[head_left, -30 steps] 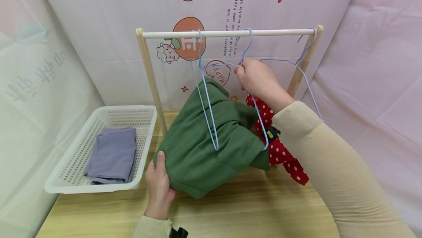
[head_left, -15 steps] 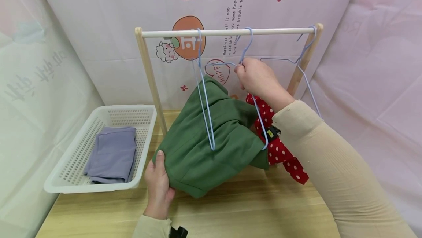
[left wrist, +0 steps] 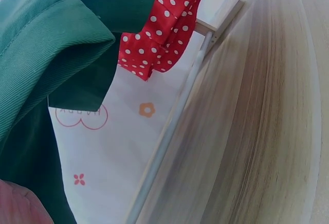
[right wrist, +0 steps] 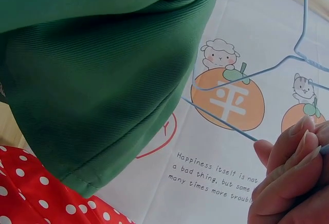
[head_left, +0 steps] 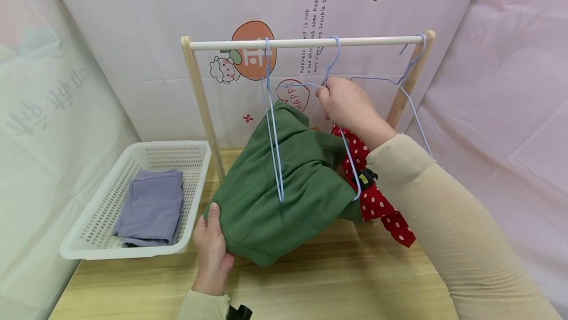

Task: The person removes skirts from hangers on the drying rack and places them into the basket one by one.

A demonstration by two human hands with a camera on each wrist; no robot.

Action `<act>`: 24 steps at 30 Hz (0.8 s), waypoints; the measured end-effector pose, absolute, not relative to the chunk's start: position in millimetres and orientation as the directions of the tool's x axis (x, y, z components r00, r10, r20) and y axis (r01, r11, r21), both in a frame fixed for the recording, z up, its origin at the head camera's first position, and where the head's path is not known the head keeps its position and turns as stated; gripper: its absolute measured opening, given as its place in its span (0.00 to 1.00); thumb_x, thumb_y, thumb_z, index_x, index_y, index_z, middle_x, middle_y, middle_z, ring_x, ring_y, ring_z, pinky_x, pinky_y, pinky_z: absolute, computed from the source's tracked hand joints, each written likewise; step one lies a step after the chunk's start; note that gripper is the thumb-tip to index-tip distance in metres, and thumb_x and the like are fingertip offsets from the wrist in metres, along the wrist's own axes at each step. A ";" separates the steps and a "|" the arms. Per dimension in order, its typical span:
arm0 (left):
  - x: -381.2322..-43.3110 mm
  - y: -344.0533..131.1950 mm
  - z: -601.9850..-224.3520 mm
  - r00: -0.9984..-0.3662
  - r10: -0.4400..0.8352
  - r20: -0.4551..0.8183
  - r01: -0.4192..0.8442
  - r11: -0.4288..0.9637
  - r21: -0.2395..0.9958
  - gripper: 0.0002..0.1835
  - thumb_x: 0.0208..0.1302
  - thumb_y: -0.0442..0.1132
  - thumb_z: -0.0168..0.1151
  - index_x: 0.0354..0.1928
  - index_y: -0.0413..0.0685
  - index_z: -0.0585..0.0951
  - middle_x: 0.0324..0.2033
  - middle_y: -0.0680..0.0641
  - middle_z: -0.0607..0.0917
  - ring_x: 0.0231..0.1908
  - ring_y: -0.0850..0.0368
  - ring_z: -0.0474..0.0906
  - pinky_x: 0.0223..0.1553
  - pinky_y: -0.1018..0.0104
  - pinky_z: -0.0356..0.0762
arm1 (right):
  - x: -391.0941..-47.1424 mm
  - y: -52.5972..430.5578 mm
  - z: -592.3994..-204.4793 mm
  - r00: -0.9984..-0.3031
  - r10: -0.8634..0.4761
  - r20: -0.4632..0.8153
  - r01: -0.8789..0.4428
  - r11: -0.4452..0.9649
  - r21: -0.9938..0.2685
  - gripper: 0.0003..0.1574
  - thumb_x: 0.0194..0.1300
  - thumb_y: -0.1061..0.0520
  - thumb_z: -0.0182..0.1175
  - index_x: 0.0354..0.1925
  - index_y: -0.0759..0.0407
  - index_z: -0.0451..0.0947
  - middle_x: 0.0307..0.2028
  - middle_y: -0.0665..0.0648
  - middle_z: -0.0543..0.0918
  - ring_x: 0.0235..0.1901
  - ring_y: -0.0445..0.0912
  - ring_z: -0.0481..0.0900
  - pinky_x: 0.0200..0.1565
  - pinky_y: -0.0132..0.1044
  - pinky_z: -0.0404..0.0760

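My left hand pinches the lower left edge of a green garment, thumb on top and fingers underneath. The cloth spreads in folds below the rail and in front of the rack's far side. My right hand grips the neck of the middle blue wire hanger, whose hook is over the rail. That hanger's lower right corner overlaps the green cloth. In the right wrist view, curled fingers hold the blue wire. Another blue hanger, seen nearly edge-on, hangs in front of the garment.
Behind my right forearm hangs a red cloth with white dots. A third blue hanger is at the rail's right end, by the wooden post. A white basket with folded lilac cloth stands on the wooden table at left.
The left hanger has turned slightly, its lower end swinging left. My left hand has shifted a little left with the garment edge. My right hand keeps its grip on the middle hanger.
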State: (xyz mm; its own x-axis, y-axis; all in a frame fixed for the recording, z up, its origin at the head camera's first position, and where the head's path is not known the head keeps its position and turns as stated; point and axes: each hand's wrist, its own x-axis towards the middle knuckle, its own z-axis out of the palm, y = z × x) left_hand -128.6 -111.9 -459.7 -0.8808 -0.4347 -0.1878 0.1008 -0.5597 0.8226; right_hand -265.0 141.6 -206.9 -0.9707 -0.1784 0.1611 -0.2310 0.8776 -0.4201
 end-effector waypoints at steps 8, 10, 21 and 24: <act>-128.1 -112.5 -459.8 -0.881 -0.436 -0.184 0.109 -0.565 0.818 0.24 0.76 0.55 0.60 0.58 0.42 0.79 0.46 0.51 0.88 0.44 0.60 0.88 0.48 0.64 0.88 | -265.3 141.9 -207.1 -0.970 -0.182 0.161 -0.234 0.876 -0.422 0.25 0.84 0.47 0.38 0.51 0.62 0.76 0.29 0.58 0.84 0.31 0.52 0.77 0.35 0.44 0.74; -127.8 -112.7 -460.1 -0.881 -0.436 -0.182 0.110 -0.564 0.819 0.24 0.77 0.55 0.60 0.59 0.42 0.79 0.47 0.51 0.88 0.44 0.60 0.88 0.48 0.64 0.88 | -265.2 141.9 -207.1 -0.970 -0.183 0.160 -0.235 0.874 -0.425 0.25 0.84 0.47 0.38 0.51 0.62 0.76 0.29 0.58 0.84 0.31 0.52 0.76 0.34 0.44 0.74; -126.4 -114.2 -461.1 -0.881 -0.439 -0.178 0.117 -0.566 0.816 0.23 0.77 0.55 0.60 0.57 0.42 0.79 0.45 0.51 0.87 0.42 0.60 0.88 0.46 0.64 0.88 | -265.0 141.5 -206.9 -0.971 -0.178 0.159 -0.230 0.873 -0.429 0.24 0.84 0.46 0.39 0.49 0.61 0.76 0.29 0.58 0.84 0.31 0.52 0.76 0.33 0.43 0.74; -126.2 -114.7 -460.9 -0.880 -0.440 -0.176 0.121 -0.568 0.814 0.22 0.77 0.54 0.60 0.57 0.42 0.80 0.44 0.51 0.88 0.41 0.60 0.88 0.45 0.64 0.88 | -265.0 141.2 -207.0 -0.971 -0.177 0.159 -0.229 0.875 -0.427 0.25 0.84 0.46 0.39 0.50 0.61 0.76 0.29 0.58 0.84 0.31 0.52 0.77 0.34 0.43 0.74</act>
